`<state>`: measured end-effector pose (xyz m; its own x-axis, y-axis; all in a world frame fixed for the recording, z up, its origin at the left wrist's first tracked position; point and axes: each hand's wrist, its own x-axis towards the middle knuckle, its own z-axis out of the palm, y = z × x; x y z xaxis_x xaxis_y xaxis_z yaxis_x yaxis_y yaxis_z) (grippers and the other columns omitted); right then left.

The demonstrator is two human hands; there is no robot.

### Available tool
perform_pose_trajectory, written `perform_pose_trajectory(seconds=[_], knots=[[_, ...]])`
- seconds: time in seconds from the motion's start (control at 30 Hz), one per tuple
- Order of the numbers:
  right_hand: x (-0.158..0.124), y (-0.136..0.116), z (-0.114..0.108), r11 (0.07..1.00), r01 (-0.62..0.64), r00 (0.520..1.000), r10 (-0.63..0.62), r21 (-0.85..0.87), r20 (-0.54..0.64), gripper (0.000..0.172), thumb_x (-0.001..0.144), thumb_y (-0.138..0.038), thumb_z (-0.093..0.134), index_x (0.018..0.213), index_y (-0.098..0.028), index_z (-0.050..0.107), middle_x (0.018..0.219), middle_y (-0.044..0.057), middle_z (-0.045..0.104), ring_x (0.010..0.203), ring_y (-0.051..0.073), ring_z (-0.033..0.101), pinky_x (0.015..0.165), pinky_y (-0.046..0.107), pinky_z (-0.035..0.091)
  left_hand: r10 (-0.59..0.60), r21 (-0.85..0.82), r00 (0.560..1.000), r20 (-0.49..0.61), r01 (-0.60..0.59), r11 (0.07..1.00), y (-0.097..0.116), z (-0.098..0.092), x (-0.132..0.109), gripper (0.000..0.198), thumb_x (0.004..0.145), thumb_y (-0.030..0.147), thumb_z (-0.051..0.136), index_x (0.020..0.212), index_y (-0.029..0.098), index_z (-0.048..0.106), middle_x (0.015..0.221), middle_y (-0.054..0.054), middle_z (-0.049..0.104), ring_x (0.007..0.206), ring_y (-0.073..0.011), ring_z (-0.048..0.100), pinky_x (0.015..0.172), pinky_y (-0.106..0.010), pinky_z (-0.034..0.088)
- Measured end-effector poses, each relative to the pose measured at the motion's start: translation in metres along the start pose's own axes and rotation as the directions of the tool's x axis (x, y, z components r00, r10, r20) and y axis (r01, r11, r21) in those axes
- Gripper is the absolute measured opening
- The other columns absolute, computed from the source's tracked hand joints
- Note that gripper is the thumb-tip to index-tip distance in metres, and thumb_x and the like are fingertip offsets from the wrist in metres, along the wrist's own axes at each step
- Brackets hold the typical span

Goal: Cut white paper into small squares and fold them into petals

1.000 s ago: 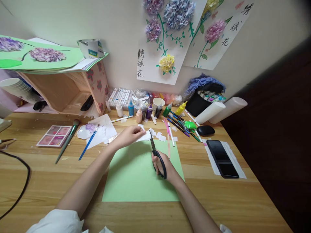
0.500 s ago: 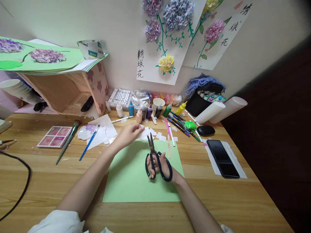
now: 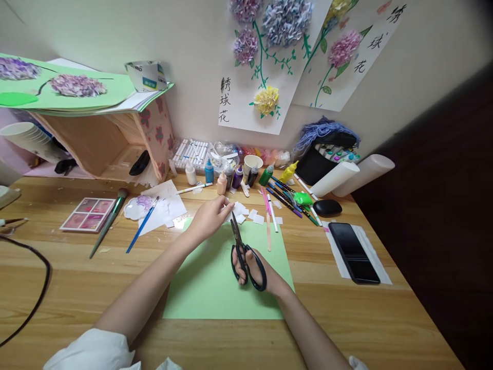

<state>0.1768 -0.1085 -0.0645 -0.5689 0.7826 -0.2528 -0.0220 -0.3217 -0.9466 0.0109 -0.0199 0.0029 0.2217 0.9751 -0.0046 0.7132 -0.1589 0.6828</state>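
Observation:
My right hand (image 3: 252,267) grips a pair of black-handled scissors (image 3: 236,236), thumb and fingers through the loops. The blades point away from me, only slightly apart. Just beyond their tips, my left hand (image 3: 211,216) has thumb and fingers pinched together on what looks like a small piece of white paper (image 3: 230,216), mostly hidden by the fingers. More cut white paper squares (image 3: 258,219) lie scattered right of the fingertips. Beneath both hands a light green sheet (image 3: 200,293) is flat on the table.
Paint bottles (image 3: 238,177) stand in a row behind my hands. Pens (image 3: 287,195), a wooden stick (image 3: 268,231), a mouse (image 3: 327,207) and a phone (image 3: 354,254) lie to the right. Leftward are a brush (image 3: 110,221), a blue paintbrush (image 3: 142,226) and a palette box (image 3: 88,215).
My left hand has shifted slightly right. The scissors have turned a little left, bringing their tips close to the left fingertips, and the blades and handles have closed somewhat.

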Motion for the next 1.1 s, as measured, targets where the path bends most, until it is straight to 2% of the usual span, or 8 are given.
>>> perform_pose_trajectory(seconds=[0.6, 0.8, 1.1], knots=[[0.001, -0.007, 0.000, 0.998, -0.016, 0.999, 0.014, -0.054, -0.041, 0.069, 0.063, -0.086, 0.030, 0.076, -0.019, 0.042, 0.047, -0.008, 0.040, 0.038, 0.007, 0.040, 0.042, 0.022, 0.043, 0.034, -0.037, 0.999, 0.021, -0.033, 0.999, -0.003, -0.003, 0.001, 0.029, 0.086, 0.042, 0.043, 0.078, 0.017, 0.057, 0.075, -0.002, 0.063, 0.067, -0.0161, 0.053, 0.060, -0.025, 0.034], [0.000, -0.005, 0.000, 0.998, 0.011, 1.000, -0.012, -0.055, -0.028, 0.069, 0.066, -0.084, 0.027, 0.079, -0.018, 0.043, 0.050, -0.007, 0.042, 0.040, 0.007, 0.041, 0.045, 0.022, 0.044, 0.042, -0.037, 0.998, 0.044, -0.040, 0.999, -0.005, -0.005, 0.001, 0.028, 0.086, 0.039, 0.043, 0.079, 0.017, 0.058, 0.076, -0.002, 0.063, 0.068, -0.0162, 0.054, 0.061, -0.025, 0.034], [0.001, -0.012, 0.002, 0.998, -0.028, 0.998, 0.025, -0.064, -0.056, 0.069, 0.062, -0.086, 0.031, 0.074, -0.019, 0.041, 0.046, -0.008, 0.039, 0.037, 0.007, 0.039, 0.041, 0.021, 0.041, 0.051, -0.036, 0.997, 0.052, -0.049, 0.998, -0.005, -0.004, 0.001, 0.032, 0.086, 0.043, 0.043, 0.080, 0.017, 0.059, 0.076, -0.003, 0.064, 0.068, -0.0171, 0.054, 0.061, -0.025, 0.034]])
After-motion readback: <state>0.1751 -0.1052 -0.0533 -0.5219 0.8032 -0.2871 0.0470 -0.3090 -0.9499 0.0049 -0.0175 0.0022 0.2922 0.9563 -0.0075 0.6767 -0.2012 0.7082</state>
